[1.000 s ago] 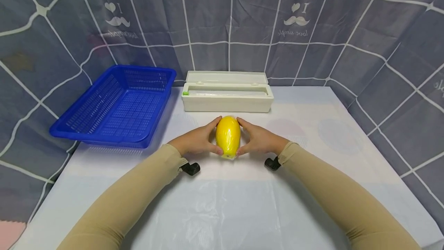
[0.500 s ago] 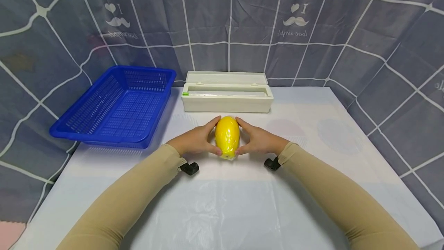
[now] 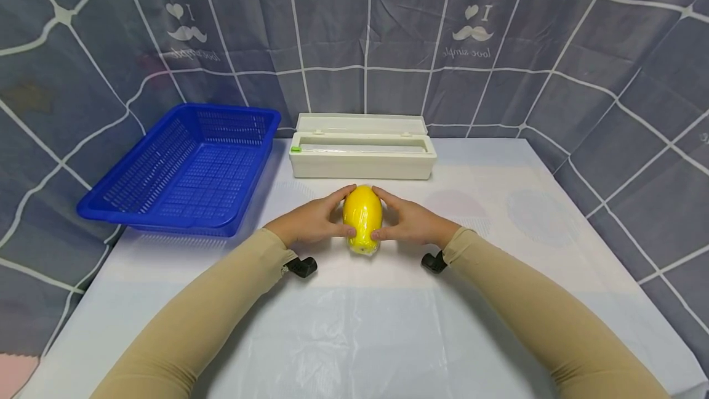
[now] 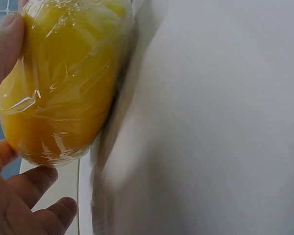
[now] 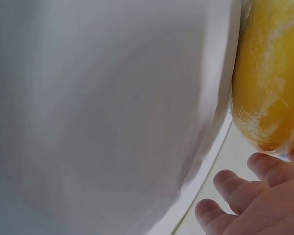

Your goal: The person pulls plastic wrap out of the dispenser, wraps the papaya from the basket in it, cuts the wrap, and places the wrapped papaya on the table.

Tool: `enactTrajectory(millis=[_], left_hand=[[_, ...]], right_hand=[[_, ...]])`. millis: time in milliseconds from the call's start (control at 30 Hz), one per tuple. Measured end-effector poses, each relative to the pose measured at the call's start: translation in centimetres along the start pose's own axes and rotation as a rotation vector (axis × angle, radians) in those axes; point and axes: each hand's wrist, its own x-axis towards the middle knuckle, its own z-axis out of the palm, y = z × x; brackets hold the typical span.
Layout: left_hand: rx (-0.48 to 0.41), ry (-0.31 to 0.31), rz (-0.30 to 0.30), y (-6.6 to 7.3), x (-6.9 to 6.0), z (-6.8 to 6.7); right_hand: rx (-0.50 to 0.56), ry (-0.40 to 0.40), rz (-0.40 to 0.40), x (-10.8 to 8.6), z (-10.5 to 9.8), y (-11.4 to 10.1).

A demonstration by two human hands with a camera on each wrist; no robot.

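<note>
A yellow oval fruit [image 3: 362, 217], wrapped in shiny clear cling film, lies on the white tabletop, its long side pointing away from me. In the head view my left hand [image 3: 312, 220] holds it from the left, and my right hand [image 3: 412, 221] from the right. Fingertips touch its far end while both thumbs press near its front end. The left wrist view shows the wrinkled film over the fruit [image 4: 63, 83], with a thumb [image 4: 5, 49] against its side. In the right wrist view the lower fingers [image 5: 264, 196] spread just below the fruit [image 5: 269, 78].
Behind the fruit stands a white cling film dispenser [image 3: 362, 164] with its lid raised and a green slider [image 3: 296, 149] at the left. A blue plastic basket [image 3: 235, 202] sits on the left of the table [image 3: 354, 337]. Grey checked curtains [image 3: 332, 29] enclose the back and sides.
Both thumbs have shifted inward and up onto the near end of the fruit. The fingertips at its far end have drawn slightly closer together. The fruit stays nearly in place.
</note>
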Motion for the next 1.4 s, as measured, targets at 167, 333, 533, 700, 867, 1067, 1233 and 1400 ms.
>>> enactTrajectory(millis=[167, 333, 533, 700, 867, 1067, 1233, 1400], left_hand=[[-0.005, 0.003, -0.003, 0.28, -0.18, -0.08], [-0.006, 0.006, -0.011, 0.34, -0.29, -0.16], [0.015, 0.020, -0.008, 0.37, -0.17, -0.30], [0.037, 0.035, -0.004, 0.41, -0.05, -0.36], [0.064, 0.051, 0.007, 0.46, -0.06, -0.43], [0.086, 0.083, 0.018, 0.95, -0.25, -0.62], [0.101, 0.095, 0.026, 1.02, -0.23, -0.64], [0.072, 0.097, 0.026, 1.03, -0.22, -0.37]], right_hand=[[0.001, 0.005, 0.012, -0.10, -0.04, -0.14], [-0.011, 0.011, 0.012, -0.13, -0.10, -0.19], [-0.017, 0.013, 0.011, -0.10, -0.22, -0.19], [-0.008, 0.021, 0.019, -0.30, -0.40, -0.24], [-0.015, 0.022, 0.016, -0.62, -0.65, -0.43], [-0.028, 0.020, 0.021, -0.78, -0.88, -0.53], [-0.017, 0.023, 0.027, -0.80, -0.85, -0.62], [0.011, 0.014, 0.006, -0.70, -0.52, -0.62]])
